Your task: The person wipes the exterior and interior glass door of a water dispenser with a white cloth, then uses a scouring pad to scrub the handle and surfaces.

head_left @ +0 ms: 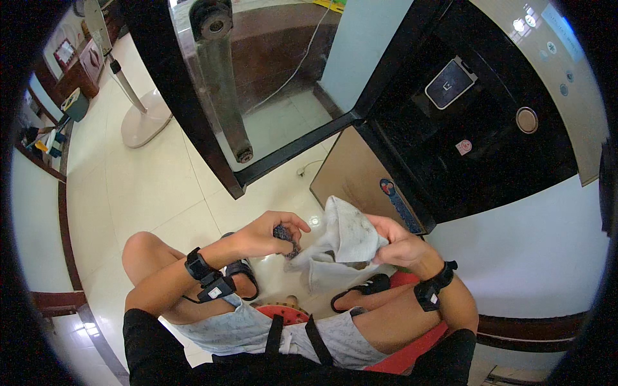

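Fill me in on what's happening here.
A seated person is handling two things above a pale tiled floor. The left hand grips a dark grey, bunched-up thing. The right hand holds a white cloth, smudged in places, whose loose end hangs down between the hands. A brown panel stands just beyond them.

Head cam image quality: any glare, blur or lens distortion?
Head view: fisheye bend, clear in the brown skirting at left, with black vignetting at the corners; head view: bright lamp-like reflections on the glossy pale panel at upper right, a small one on the tile floor; head view: the white cloth looks smeared along its lower part, possibly motion blur.
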